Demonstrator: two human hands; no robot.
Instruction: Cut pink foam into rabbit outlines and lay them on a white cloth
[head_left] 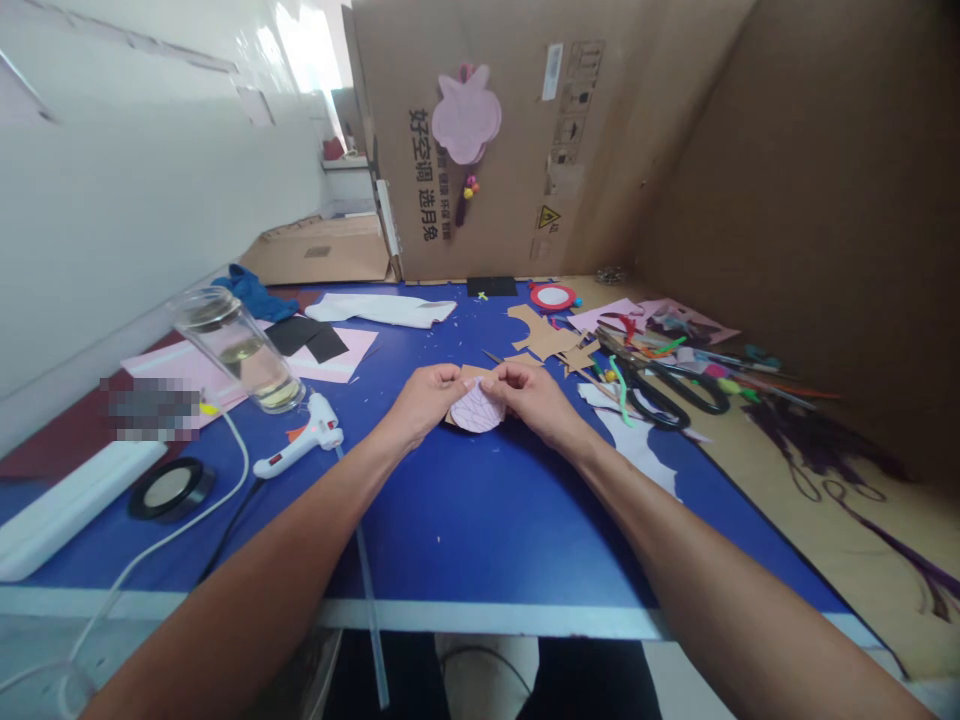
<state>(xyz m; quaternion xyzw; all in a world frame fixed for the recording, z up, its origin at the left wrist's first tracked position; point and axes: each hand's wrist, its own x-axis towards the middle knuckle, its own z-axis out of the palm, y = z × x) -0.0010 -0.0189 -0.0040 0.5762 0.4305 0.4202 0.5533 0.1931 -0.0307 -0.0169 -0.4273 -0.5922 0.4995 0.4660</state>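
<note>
Left hand and right hand, both pinched on a lined lilac paper disc

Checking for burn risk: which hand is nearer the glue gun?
Left. The left hand sits beside the glue gun, not touching it; the right hand is farther along, past the left.

Bright daylight, blown out at the opening top left. Shadows soft and faint, strong wide-angle bowing toward frame edges. One pixelated patch left of centre, focus otherwise fine.
</note>
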